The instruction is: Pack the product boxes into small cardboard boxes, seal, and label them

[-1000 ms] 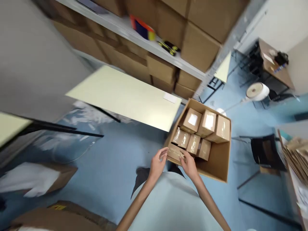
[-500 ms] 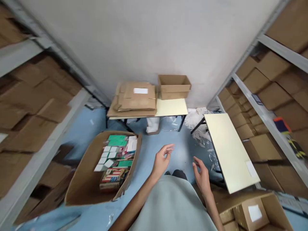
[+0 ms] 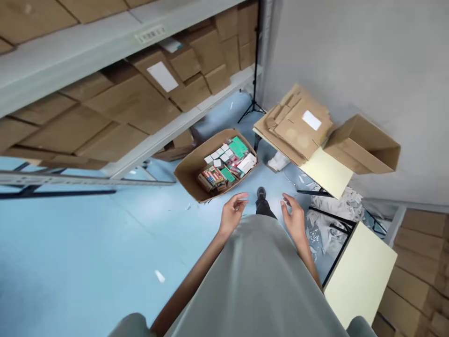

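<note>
My left hand hangs in front of my body with fingers curved and apart, holding nothing. To its right, my right hand is likewise loosely curled and empty. Neither touches anything. Nearest to my left hand, on the blue floor, stands a large open cardboard box. Inside it lie small white boxes, green packets and a box with a stars-and-stripes print.
Shelves with cardboard boxes run along the left. Ahead right, a table bears flattened cardboard and an open box. A second table stands at the right, near white wrapping on the floor.
The view has turned left, so the tables and wall have shifted right and the large box now lies ahead of my hands. Both hands remain empty and apart.
</note>
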### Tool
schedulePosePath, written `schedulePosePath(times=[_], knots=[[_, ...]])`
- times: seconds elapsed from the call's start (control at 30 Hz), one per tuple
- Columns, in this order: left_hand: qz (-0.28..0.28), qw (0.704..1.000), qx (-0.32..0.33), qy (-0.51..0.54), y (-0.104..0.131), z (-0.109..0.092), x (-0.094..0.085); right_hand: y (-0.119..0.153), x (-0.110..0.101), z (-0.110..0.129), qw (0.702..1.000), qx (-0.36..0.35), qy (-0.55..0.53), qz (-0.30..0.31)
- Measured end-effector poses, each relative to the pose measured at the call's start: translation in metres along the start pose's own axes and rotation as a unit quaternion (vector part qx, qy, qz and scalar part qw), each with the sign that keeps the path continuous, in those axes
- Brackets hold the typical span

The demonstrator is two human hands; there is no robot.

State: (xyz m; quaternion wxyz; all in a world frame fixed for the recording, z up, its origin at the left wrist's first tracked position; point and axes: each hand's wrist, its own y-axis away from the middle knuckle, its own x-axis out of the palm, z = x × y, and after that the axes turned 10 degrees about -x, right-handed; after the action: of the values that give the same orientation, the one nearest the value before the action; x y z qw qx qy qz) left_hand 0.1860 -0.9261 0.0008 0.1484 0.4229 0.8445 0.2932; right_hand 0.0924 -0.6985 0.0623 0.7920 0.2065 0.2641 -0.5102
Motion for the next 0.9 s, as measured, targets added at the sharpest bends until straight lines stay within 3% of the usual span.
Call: schedulePosePath(times=[0.17,0.27,0.4,0.6,0.73,0.9], knots=[[-0.065,0.993,-0.055,0.086,-0.020,-0.018,0.006,-0.091,0.033,0.005,0.983,-0.078,0.024,0.162],[-0.123,0.980,-0.091,0.126,-0.025,-0.019,-0.008,-0.129,0.066,0.012,0.954,-0.118,0.049,0.273],[-0.186,0.964,-0.107,0.157,-0.035,-0.012,-0.048,-0.162,0.112,0.042,0.913,-0.160,0.074,0.367],[-0.211,0.966,-0.070,0.131,-0.081,-0.004,-0.115,-0.183,0.195,0.090,0.893,-0.167,0.110,0.404],[-0.196,0.973,-0.081,0.092,-0.130,0.017,-0.157,-0.189,0.265,0.091,0.869,-0.161,0.145,0.445],[-0.170,0.977,-0.127,0.009,-0.207,0.071,-0.209,-0.214,0.355,0.071,0.811,-0.170,0.228,0.511]])
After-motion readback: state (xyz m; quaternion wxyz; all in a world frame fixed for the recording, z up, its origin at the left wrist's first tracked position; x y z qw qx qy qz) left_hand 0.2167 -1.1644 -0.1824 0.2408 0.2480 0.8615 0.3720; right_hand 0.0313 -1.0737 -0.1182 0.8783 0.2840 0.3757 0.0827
